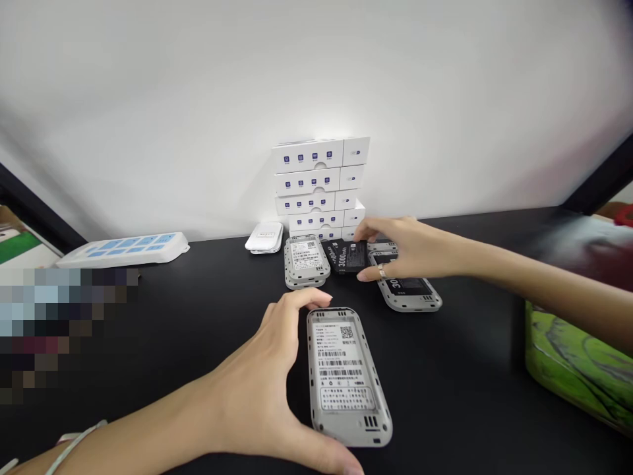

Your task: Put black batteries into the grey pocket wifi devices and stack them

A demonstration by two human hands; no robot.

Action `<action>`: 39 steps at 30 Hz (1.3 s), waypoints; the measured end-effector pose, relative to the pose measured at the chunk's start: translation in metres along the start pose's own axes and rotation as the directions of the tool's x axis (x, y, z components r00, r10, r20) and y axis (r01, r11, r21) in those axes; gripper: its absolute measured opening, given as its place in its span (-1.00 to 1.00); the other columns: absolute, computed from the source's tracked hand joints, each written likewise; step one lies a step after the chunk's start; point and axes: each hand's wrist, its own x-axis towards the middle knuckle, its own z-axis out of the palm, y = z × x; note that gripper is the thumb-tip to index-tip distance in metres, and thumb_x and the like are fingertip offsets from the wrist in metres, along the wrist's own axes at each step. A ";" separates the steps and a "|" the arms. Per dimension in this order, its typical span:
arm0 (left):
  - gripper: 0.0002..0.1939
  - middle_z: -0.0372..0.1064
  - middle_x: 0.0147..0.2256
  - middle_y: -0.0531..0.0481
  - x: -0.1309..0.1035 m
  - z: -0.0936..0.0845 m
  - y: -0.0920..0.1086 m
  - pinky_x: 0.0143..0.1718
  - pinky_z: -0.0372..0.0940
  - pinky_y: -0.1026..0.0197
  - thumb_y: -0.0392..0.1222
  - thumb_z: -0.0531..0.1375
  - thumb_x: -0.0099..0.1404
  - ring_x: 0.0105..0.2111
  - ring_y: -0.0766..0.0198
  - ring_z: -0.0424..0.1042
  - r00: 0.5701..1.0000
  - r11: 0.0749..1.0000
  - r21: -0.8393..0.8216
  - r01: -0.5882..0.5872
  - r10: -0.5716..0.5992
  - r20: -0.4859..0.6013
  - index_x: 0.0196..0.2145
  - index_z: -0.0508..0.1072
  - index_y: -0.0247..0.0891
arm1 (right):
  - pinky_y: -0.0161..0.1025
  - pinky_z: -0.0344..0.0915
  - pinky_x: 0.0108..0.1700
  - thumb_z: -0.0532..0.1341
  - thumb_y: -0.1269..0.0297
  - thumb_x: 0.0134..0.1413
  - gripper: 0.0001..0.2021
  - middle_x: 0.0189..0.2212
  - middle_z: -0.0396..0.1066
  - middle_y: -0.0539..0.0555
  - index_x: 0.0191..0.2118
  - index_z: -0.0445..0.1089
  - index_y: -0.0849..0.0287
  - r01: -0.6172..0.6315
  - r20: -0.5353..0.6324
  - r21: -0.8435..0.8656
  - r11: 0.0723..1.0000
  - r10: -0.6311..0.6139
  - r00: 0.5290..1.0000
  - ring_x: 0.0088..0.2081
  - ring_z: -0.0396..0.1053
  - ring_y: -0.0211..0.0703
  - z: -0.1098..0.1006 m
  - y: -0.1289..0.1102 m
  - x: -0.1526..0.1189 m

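My left hand (267, 369) spans a grey, open-backed handheld device (341, 369) with a printed label. Its fingertips are at the device's top edge and the thumb lies just past the bottom edge; the fingers are wide apart. My right hand (395, 247) pinches a black battery (352, 258) marked 3000mAh between thumb and fingers. Another black battery (334, 254) shows partly behind it. Under my right wrist lies a grey device (420, 302) with a black battery in it. Left of the batteries, similar open-backed devices (305, 260) are stacked.
White boxes (306, 158) with blue icons are stacked against the wall. Thin white covers (264, 237) lie beside them. A white power strip (128, 249) rests at the back left of the black table (222, 297). A green patterned object (573, 363) is at the right.
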 end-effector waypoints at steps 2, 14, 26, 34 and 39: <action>0.26 -0.10 0.20 -0.14 0.000 0.002 -0.003 0.14 0.10 -0.44 0.18 0.52 -0.31 0.21 -0.34 0.05 1.000 1.000 0.006 -0.004 0.004 -0.009 0.18 -0.18 0.16 | 0.16 0.24 0.03 0.30 -0.17 -0.18 -0.36 -0.03 0.41 0.20 0.00 0.31 0.11 -0.012 -0.063 0.036 0.999 0.015 0.998 0.03 0.30 0.28 0.000 -0.010 -0.016; 0.35 -0.14 0.21 -0.14 0.001 0.005 -0.010 0.15 0.14 -0.39 0.17 0.53 -0.31 0.21 -0.28 0.06 0.996 0.999 -0.010 -0.053 0.053 -0.068 0.23 -0.29 0.18 | 0.15 0.18 0.14 0.37 0.01 -0.13 -0.38 0.06 0.26 0.11 0.10 0.28 -0.02 0.103 0.049 0.266 0.959 -0.120 0.992 0.06 0.25 0.15 0.030 -0.062 -0.063; 0.30 -0.10 0.21 -0.14 -0.001 0.005 -0.011 0.15 0.16 -0.38 0.19 0.51 -0.25 0.22 -0.27 0.08 0.996 0.998 -0.035 -0.058 0.055 -0.076 0.22 -0.28 0.17 | 0.11 0.04 0.25 0.41 -0.07 -0.22 -0.24 0.15 0.17 0.13 0.16 0.27 0.03 0.213 0.181 0.260 0.942 -0.265 0.947 0.17 0.11 0.18 0.028 -0.069 -0.074; 0.26 -0.29 0.27 -0.12 -0.002 0.005 -0.016 0.19 0.08 -0.40 0.12 0.52 -0.21 0.25 -0.29 0.00 0.989 0.991 -0.020 -0.130 0.128 -0.071 0.21 -0.27 0.20 | 0.21 0.02 0.22 0.37 -0.04 -0.22 -0.19 0.08 0.26 0.24 0.19 0.21 0.13 0.230 0.135 0.183 0.956 -0.256 0.957 0.10 0.19 0.24 0.029 -0.081 -0.075; 0.18 -0.32 0.27 -0.13 -0.003 0.004 -0.013 0.24 -0.08 -0.40 0.33 0.41 -0.12 0.27 -0.29 -0.09 0.985 0.989 -0.048 -0.139 0.133 -0.111 0.22 -0.28 0.18 | -0.07 0.39 -0.17 0.46 0.06 -0.48 -0.26 -0.15 0.40 0.07 -0.01 0.28 0.01 0.065 0.186 0.267 0.961 -0.117 0.975 -0.18 0.38 0.06 -0.004 -0.057 -0.063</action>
